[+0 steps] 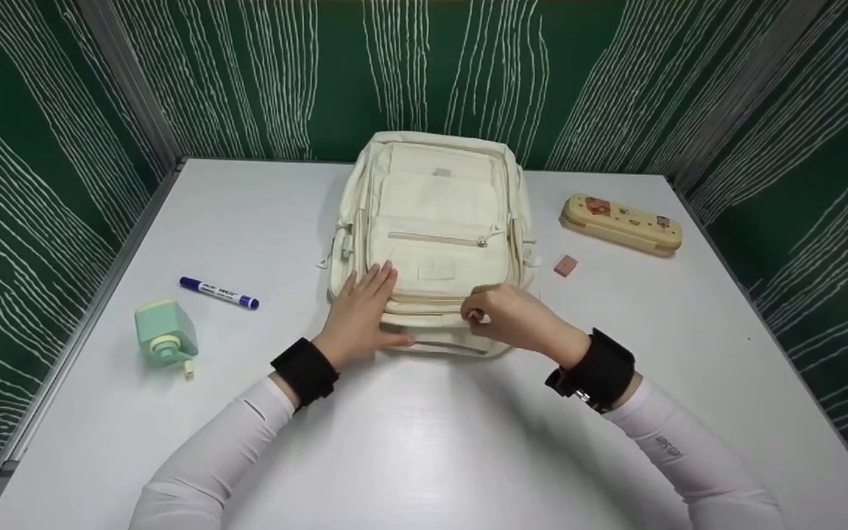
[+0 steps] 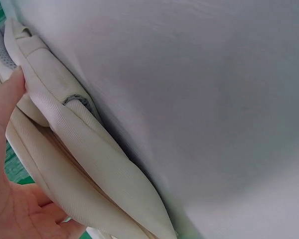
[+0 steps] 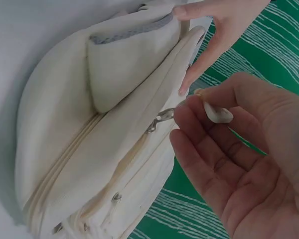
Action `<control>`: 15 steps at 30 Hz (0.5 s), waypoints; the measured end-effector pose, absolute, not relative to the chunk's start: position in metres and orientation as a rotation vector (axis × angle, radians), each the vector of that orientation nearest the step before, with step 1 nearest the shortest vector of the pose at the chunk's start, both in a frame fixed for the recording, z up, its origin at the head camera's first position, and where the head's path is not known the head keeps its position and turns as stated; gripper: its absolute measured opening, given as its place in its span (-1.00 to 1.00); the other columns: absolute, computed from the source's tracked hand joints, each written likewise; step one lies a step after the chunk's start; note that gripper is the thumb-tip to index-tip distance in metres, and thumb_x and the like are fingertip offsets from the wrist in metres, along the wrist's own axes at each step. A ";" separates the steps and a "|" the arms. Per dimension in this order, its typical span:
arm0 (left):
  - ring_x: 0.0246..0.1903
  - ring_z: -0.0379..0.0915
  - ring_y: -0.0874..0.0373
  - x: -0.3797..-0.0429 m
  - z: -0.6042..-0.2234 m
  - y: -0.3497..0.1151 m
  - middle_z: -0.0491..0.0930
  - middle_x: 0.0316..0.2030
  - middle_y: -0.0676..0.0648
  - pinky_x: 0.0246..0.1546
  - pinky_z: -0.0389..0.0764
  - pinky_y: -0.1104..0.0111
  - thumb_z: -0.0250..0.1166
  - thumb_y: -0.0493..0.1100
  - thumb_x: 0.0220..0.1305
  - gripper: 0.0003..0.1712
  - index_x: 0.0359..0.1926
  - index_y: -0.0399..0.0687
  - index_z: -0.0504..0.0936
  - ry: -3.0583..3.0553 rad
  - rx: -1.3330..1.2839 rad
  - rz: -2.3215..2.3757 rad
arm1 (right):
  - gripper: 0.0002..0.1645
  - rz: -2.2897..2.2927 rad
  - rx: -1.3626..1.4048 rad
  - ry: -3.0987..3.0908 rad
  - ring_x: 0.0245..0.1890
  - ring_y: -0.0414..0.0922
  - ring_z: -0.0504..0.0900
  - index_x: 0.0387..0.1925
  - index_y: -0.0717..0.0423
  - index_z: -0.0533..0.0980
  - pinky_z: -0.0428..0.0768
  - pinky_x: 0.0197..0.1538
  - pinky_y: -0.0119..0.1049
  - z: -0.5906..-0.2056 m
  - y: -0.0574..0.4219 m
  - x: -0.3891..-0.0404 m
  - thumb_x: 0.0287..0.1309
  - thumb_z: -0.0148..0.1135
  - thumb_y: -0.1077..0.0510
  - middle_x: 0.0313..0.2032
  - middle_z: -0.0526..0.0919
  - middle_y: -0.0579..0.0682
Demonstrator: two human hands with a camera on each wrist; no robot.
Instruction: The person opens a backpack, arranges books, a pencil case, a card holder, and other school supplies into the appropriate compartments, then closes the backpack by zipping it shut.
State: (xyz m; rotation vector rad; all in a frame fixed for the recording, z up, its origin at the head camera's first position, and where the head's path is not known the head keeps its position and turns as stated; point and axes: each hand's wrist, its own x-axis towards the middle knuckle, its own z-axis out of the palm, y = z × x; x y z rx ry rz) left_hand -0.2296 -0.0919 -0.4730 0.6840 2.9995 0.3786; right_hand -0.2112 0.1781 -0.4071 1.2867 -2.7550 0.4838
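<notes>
A cream backpack (image 1: 442,202) lies on the white table with its front face up and its bottom end toward me. My left hand (image 1: 358,316) rests on its lower left corner, fingers straight on the front panel and thumb down against the bottom end. At the lower right, my right hand (image 1: 516,316) pinches a zipper pull (image 3: 219,113) between thumb and index finger. Its metal slider (image 3: 152,126) sits on the bag's zipper track in the right wrist view. The left wrist view shows the bag's bottom edge (image 2: 104,154) beside my left thumb.
On the left lie a blue marker (image 1: 219,292) and a mint-green pencil sharpener (image 1: 166,331) with a crank. A pink eraser (image 1: 565,266) is right of the bag, with a yellow pencil case (image 1: 621,225) beyond it. Green walls (image 1: 424,66) enclose the table.
</notes>
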 end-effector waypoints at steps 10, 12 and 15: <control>0.67 -0.21 -0.08 -0.229 -0.473 -0.093 -0.14 0.66 -0.14 0.67 -0.21 -0.06 0.42 0.49 0.04 0.42 0.63 -0.17 -0.06 3.006 0.685 0.395 | -0.93 0.437 1.314 -2.705 -0.40 -0.14 0.64 -0.32 0.13 0.66 0.65 -0.30 -0.28 -0.417 0.138 -0.216 0.17 0.36 0.33 -0.35 0.72 0.02; 0.67 -0.21 -0.08 -0.229 -0.472 -0.093 -0.14 0.66 -0.14 0.67 -0.21 -0.06 0.42 0.49 0.03 0.42 0.63 -0.17 -0.06 3.003 0.686 0.399 | -0.93 0.451 1.314 -2.683 -0.40 -0.14 0.64 -0.31 0.14 0.66 0.66 -0.30 -0.29 -0.419 0.138 -0.216 0.17 0.35 0.34 -0.35 0.73 0.02; 0.67 -0.22 -0.08 -0.229 -0.472 -0.093 -0.15 0.66 -0.14 0.67 -0.22 -0.06 0.42 0.49 0.03 0.42 0.63 -0.17 -0.06 3.000 0.685 0.404 | -0.90 0.488 1.309 -2.645 -0.39 -0.13 0.67 -0.24 0.18 0.68 0.68 -0.29 -0.28 -0.422 0.141 -0.216 0.20 0.35 0.34 -0.33 0.73 0.03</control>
